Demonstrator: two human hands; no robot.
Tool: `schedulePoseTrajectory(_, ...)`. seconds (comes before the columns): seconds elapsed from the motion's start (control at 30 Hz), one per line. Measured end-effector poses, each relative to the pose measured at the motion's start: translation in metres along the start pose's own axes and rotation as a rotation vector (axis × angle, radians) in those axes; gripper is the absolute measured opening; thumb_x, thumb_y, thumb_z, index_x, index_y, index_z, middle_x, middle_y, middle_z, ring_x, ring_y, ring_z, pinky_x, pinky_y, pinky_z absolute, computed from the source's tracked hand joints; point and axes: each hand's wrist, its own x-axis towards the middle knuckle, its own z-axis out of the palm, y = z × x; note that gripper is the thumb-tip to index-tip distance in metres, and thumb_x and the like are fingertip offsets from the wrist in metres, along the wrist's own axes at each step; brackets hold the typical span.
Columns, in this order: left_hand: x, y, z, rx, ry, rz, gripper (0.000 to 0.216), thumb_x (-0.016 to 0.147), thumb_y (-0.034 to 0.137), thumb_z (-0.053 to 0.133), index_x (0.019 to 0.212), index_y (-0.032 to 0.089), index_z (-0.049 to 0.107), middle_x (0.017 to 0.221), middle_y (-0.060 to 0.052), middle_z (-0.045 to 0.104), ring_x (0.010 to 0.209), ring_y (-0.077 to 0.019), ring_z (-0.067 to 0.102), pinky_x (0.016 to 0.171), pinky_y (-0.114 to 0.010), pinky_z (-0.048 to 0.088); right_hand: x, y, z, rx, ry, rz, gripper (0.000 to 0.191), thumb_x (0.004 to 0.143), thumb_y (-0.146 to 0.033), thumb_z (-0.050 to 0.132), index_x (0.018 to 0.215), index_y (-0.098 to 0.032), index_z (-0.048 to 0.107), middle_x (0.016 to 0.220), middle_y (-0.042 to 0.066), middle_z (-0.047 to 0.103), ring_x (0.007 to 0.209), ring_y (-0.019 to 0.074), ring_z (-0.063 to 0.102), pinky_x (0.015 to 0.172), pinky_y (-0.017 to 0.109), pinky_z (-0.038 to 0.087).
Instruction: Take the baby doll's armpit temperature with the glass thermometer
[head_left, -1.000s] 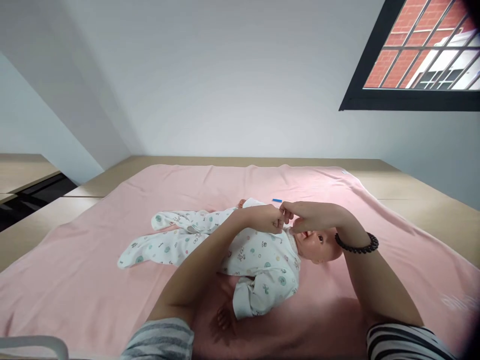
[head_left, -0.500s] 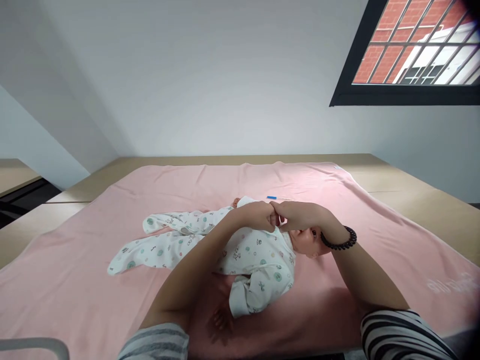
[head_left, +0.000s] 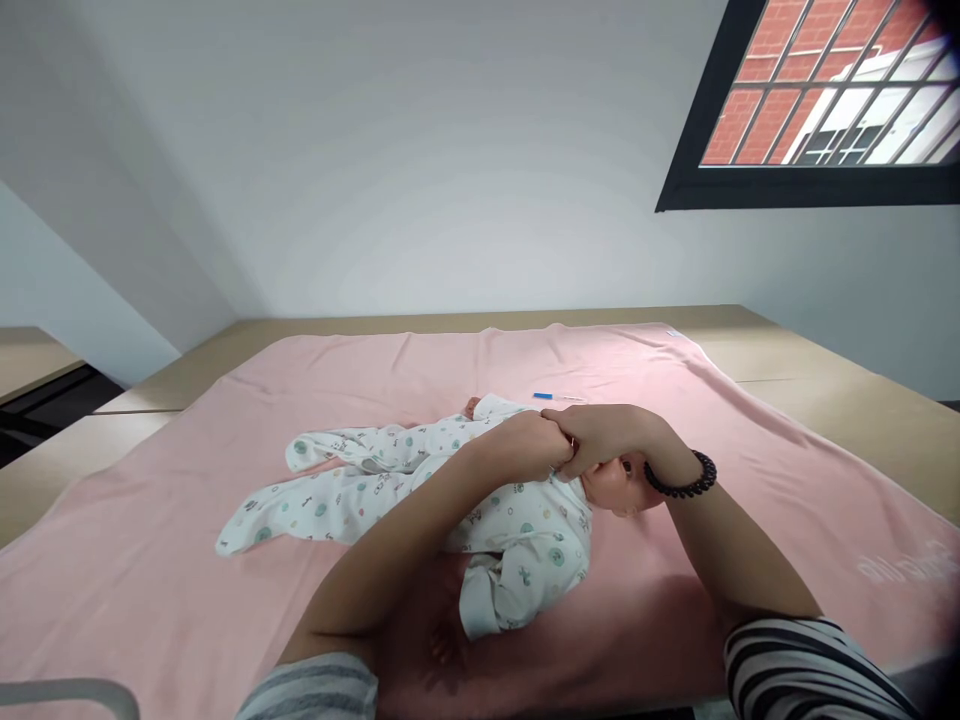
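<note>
A baby doll (head_left: 611, 487) lies on its back in a white printed baby outfit (head_left: 551, 515), its head to the right and its legs to the left. Over the upper chest and collar, my left hand (head_left: 531, 447) is closed with its fingers curled. My right hand (head_left: 609, 435), wearing a dark beaded bracelet (head_left: 701, 475), meets it from the right with thumb and fingers pinched, covering part of the doll's face. Both hands touch each other. Whatever their fingertips hold is hidden.
Under the doll spreads a pink blanket (head_left: 360, 370) over a wooden tabletop (head_left: 795, 390). Just beyond my hands lies a thin thermometer-like stick with a blue end (head_left: 543, 396). A grey curved rail (head_left: 67, 690) shows at the lower left. The wall has a barred window (head_left: 832, 90).
My left hand has moved right and slightly down, closing the small gap to my right hand. The right hand has barely shifted, and the doll lies as before.
</note>
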Motion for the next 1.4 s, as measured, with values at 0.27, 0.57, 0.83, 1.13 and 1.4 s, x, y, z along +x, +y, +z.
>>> schedulePoseTrajectory(0.27,0.0,0.004,0.002,-0.034,0.028,-0.075,0.014,0.082,0.015,0.062,0.069,0.017,0.063,0.068,-0.002,0.063,0.065,-0.018,0.054,0.056,-0.034,0.032,0.005,0.01,0.005,-0.007,-0.002,-0.028,0.03,0.073,-0.04,0.07,0.093,-0.023,0.058,0.085,0.0,0.068,0.069,0.0167,0.058,0.06,0.03,0.047)
schedulePoseTrajectory(0.57,0.007,0.011,0.012,0.145,0.07,-0.04,0.016,0.075,0.003,0.056,0.072,0.015,0.066,0.069,-0.006,0.064,0.067,-0.0204,0.058,0.058,-0.035,0.035,-0.007,-0.004,0.0,-0.005,0.011,-0.007,0.03,0.074,-0.041,0.071,0.092,-0.022,0.056,0.086,0.001,0.067,0.072,0.0183,0.06,0.061,0.029,0.046)
schedulePoseTrajectory(0.83,-0.03,-0.003,-0.029,-0.067,-0.1,-0.309,0.009,0.082,0.021,0.063,0.074,0.017,0.064,0.074,-0.004,0.063,0.064,-0.017,0.054,0.059,-0.03,0.034,-0.005,0.0,0.003,-0.043,0.071,-0.062,0.044,0.085,-0.052,0.065,0.115,-0.023,0.052,0.107,0.006,0.067,0.087,0.0227,0.062,0.069,0.032,0.046)
schedulePoseTrajectory(1.13,-0.051,-0.024,-0.039,-0.373,-0.336,-0.435,0.012,0.088,0.024,0.062,0.099,0.019,0.062,0.11,-0.003,0.065,0.09,-0.0161,0.058,0.072,-0.025,0.039,0.005,-0.01,0.022,-0.173,0.077,-0.168,0.027,0.099,-0.032,0.05,0.122,-0.024,0.06,0.113,0.006,0.069,0.098,0.0242,0.064,0.079,0.036,0.046)
schedulePoseTrajectory(1.4,-0.055,-0.037,-0.035,-0.478,-0.302,-0.232,0.004,0.087,0.022,0.056,0.086,0.019,0.056,0.091,0.0,0.064,0.078,-0.0133,0.055,0.07,-0.024,0.041,0.003,-0.016,0.021,-0.28,0.161,-0.164,0.011,0.097,-0.025,0.048,0.092,-0.023,0.057,0.09,0.001,0.066,0.075,0.0176,0.056,0.064,0.031,0.037)
